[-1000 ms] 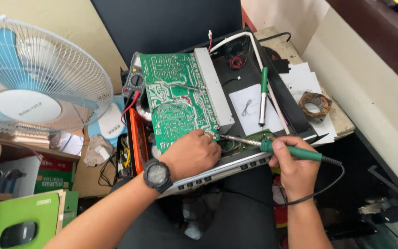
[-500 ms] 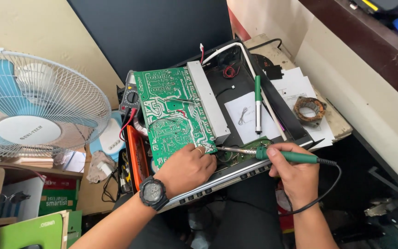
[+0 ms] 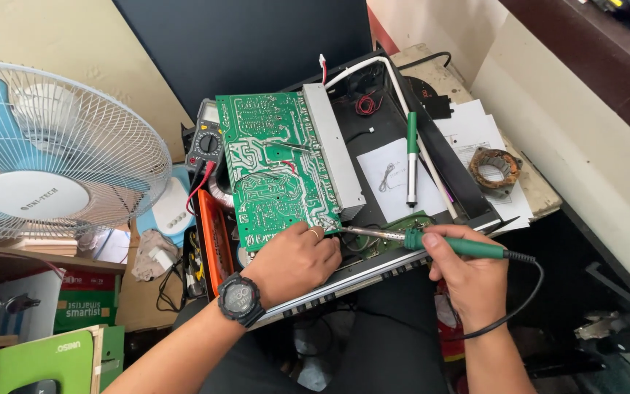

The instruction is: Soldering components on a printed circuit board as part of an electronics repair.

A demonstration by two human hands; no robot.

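Note:
A large green circuit board [image 3: 278, 164] with a grey metal heat sink [image 3: 333, 149] along its right edge lies tilted over an open black device chassis [image 3: 442, 171]. My left hand [image 3: 293, 263], with a black watch on the wrist, rests at the board's near edge, fingers curled by the corner. My right hand [image 3: 468, 273] grips a green-handled soldering iron [image 3: 432, 241]; its metal tip points left to a spot beside my left fingers, over a smaller green board [image 3: 395, 226] inside the chassis.
A white and green pen-shaped tool [image 3: 411, 157] lies on a paper sheet in the chassis. A multimeter [image 3: 205, 146] sits left of the board. A white table fan [image 3: 45, 153] stands at the left. A copper coil ring [image 3: 495, 166] lies on papers at the right.
The view has shifted slightly; my left hand has slid a little toward the board's near right corner, and the iron tip stays close beside it.

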